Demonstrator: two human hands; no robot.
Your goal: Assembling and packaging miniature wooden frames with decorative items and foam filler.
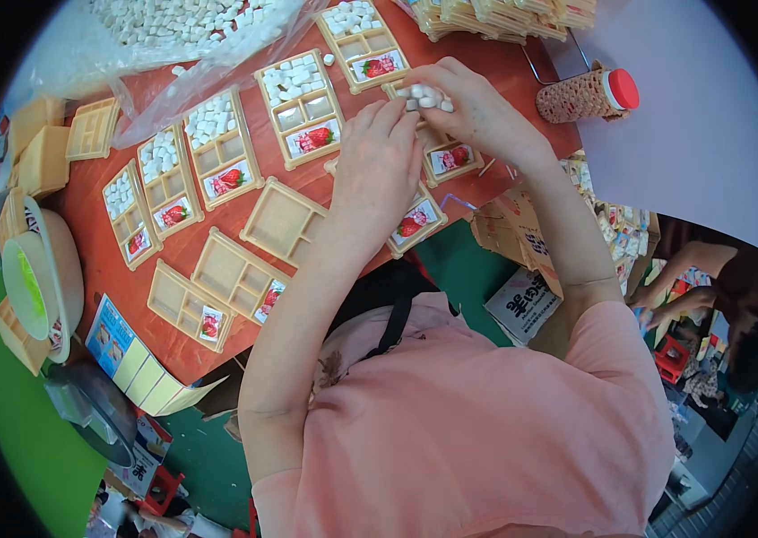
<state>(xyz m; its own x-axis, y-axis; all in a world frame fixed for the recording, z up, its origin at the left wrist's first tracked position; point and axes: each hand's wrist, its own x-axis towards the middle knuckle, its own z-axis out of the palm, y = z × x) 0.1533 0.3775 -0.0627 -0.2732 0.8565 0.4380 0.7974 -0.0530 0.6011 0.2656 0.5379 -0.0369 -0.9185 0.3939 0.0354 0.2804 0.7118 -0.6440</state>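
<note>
Right hand (467, 97): yours, fingers curled round a handful of white cubes (428, 97), above the tray (433, 139) in front of you. Left hand (373, 161): yours, fingers bent, tips beside the cubes; you cannot tell whether it grips anything.

White cubes: probably light, dry and a little soft; likely to spill singly from a loose palm. Best taken by you as a cupped handful, squeezed gently.

Tray: tan, compartmented; probably light and stiff, its thin dividers the weaker part. Take it by the long outer rims.

Around you: trays in a slanting row to the left, cubes in their large compartments, a strawberry sachet (314, 139) in the nearest; clear bag (141, 112) of loose cubes, upper left; red-lidded jar (583, 95), right; stacked trays (486, 20), top.

In the way: your left hand and forearm, hiding trays beneath; neighbouring rims, close by.
</note>
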